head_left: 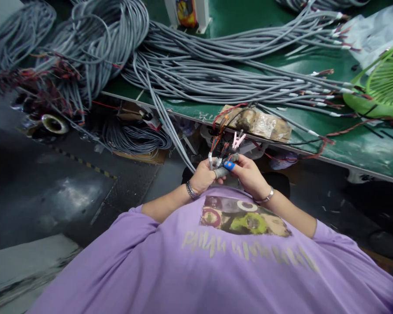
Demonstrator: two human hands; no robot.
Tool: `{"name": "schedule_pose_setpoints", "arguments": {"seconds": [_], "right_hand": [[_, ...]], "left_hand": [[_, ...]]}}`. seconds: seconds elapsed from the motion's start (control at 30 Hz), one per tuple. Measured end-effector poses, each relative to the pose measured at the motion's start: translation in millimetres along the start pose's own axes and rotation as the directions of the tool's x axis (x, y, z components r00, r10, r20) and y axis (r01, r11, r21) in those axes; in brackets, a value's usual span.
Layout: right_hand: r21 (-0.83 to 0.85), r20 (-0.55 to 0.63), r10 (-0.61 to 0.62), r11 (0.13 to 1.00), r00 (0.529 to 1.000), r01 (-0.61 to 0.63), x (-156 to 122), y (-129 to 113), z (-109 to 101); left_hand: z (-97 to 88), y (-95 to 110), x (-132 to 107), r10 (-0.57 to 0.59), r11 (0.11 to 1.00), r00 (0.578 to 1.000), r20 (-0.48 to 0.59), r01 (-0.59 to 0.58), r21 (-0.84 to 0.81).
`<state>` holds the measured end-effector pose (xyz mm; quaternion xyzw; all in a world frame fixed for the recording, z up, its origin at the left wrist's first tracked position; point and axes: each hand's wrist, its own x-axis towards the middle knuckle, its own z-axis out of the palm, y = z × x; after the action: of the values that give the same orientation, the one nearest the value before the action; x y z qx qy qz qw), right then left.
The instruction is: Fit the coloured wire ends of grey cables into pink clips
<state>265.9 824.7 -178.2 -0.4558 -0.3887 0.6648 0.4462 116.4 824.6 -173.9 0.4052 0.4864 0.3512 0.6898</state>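
Note:
My left hand (203, 175) and my right hand (248, 173) meet close to my chest, just under the bench edge. Both are closed around the end of a grey cable (170, 126) whose thin coloured wires (218, 146) fan upward from my fingers. A blue finger cover (229, 165) sits on one right fingertip, and a grey cover on a left finger. A pink clip (237, 140) hangs just above the hands. Each wrist wears a metal bracelet. My purple shirt fills the lower view.
A green bench (363, 144) carries several long bundles of grey cables (222, 69). A taped brown block (258, 123) sits on its front edge. A green plastic basket (384, 85) lies at the right. More cable coils (134, 139) and a tape roll (54, 123) lie left, above dark floor.

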Motion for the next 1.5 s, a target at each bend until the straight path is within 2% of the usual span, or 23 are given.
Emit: {"name": "schedule_pose_setpoints", "arguments": {"seconds": [0.13,0.23,0.4,0.63,0.77,1.07,1.2,1.33,1.4,1.5], "right_hand": [[0.153,0.018,0.097,0.983,0.995,-0.098,-0.1,1.9,-1.1],[0.179,0.006,0.115,0.977,0.993,-0.114,0.5,2.8,-0.9],[0.087,-0.078,0.021,0.996,0.997,-0.014,0.6,3.3,-0.7],[-0.065,0.02,0.001,0.998,1.0,0.001,-10.9,1.0,-4.2],[-0.112,-0.003,-0.014,0.994,1.0,0.013,-13.3,3.2,-11.5],[-0.104,-0.097,-0.076,0.992,0.992,0.066,-1.8,0.6,0.9],[-0.089,-0.112,-0.086,0.993,0.99,0.076,-2.5,5.9,3.5],[-0.08,-0.134,-0.12,0.991,0.984,0.11,-3.3,3.2,8.9],[-0.073,-0.16,-0.122,0.991,0.98,0.112,-3.5,2.4,13.2],[-0.024,-0.228,-0.091,0.996,0.969,0.088,-4.6,6.7,17.8]], "left_hand": [[-5.2,-4.6,1.0,0.053,0.998,0.998,-0.016,-0.053,-0.04],[-7.2,-4.9,0.6,0.066,0.994,0.996,-0.053,-0.07,-0.086],[-5.3,-0.8,-0.6,0.006,0.991,0.998,-0.069,-0.015,-0.134],[0.7,3.2,2.6,0.024,0.98,0.989,-0.143,-0.052,-0.19],[0.5,1.0,3.5,0.046,0.988,0.988,-0.145,-0.066,-0.139],[-3.8,-9.6,4.6,0.071,0.997,0.997,-0.013,-0.07,0.041],[-11.9,-7.5,5.7,0.028,0.998,0.992,0.123,-0.035,0.053],[-20.7,-2.4,5.5,-0.05,0.999,0.969,0.24,0.05,0.008],[-22.2,-1.0,5.3,-0.089,0.994,0.967,0.237,0.1,-0.037],[-21.3,-2.5,5.2,-0.1,0.983,0.983,0.156,0.122,-0.137]]}}
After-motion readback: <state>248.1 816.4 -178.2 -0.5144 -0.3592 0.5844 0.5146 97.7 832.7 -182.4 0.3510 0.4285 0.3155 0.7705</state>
